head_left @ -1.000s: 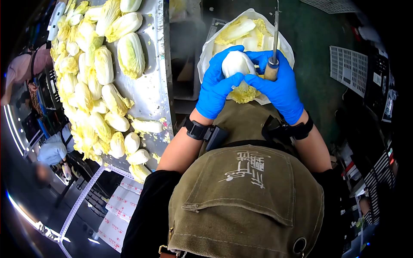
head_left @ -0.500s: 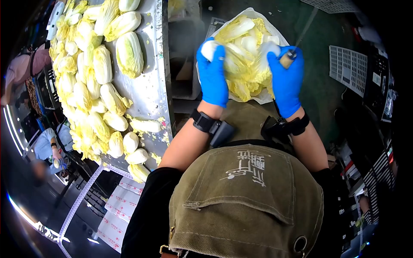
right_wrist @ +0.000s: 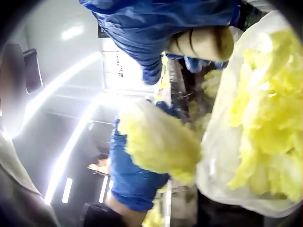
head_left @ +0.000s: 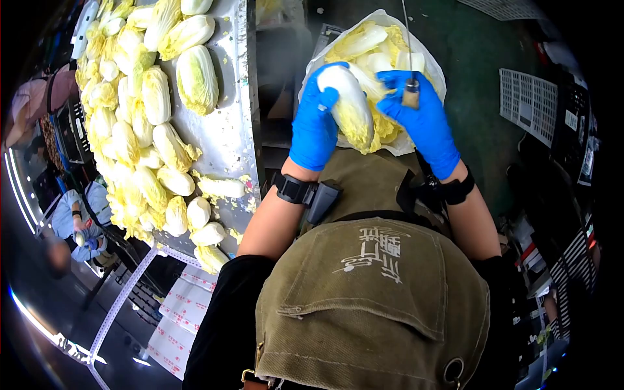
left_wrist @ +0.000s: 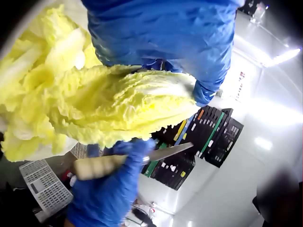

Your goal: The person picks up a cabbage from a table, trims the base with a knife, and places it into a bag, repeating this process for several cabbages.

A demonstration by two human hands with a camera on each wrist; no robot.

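Note:
My blue-gloved left hand (head_left: 314,127) grips a napa cabbage (head_left: 350,107), its white base up and yellow leaf tips pointing down toward me. In the left wrist view the fingers wrap over the cabbage (left_wrist: 128,101) from above. My gloved right hand (head_left: 424,123) holds a knife by its wooden handle (head_left: 411,97), the blade (left_wrist: 170,151) pointing away from the cabbage. A little gap parts the right hand from the cabbage. Below both hands, loose yellow leaves (head_left: 367,42) fill a container lined with a white bag (head_left: 437,71).
On the left stands a metal table (head_left: 227,143) heaped with several napa cabbages (head_left: 156,94). White plastic crates (head_left: 526,104) lie at the right. Printed cartons (head_left: 175,331) stand at lower left, and another person (head_left: 81,221) is working beyond the table.
The hands were together around the cabbage, then spread apart with leaves coming away in the right hand. Now they are nearer again, the cabbage in the left hand and no leaf in the right.

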